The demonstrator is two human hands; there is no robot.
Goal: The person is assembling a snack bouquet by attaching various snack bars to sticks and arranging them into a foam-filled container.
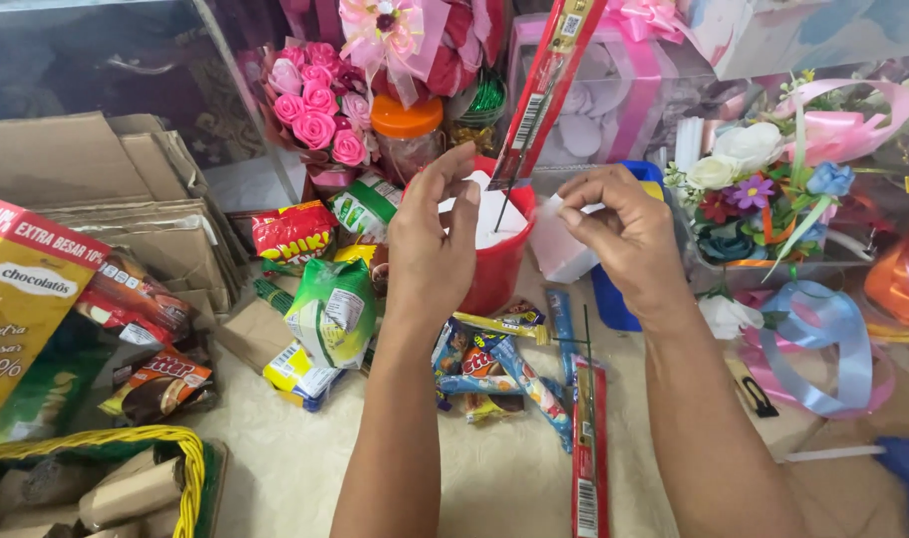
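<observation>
My left hand (433, 244) fingertips pinch thin skewer of long red snack stick (544, 90); stick slants up-right, tip over red bucket (494, 274). Right hand (619, 234) pinches small white scrap, just right of skewer; left nearer.

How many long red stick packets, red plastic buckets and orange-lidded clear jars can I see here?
Long red stick packets: 2
Red plastic bucket: 1
Orange-lidded clear jar: 1
Total: 4
</observation>
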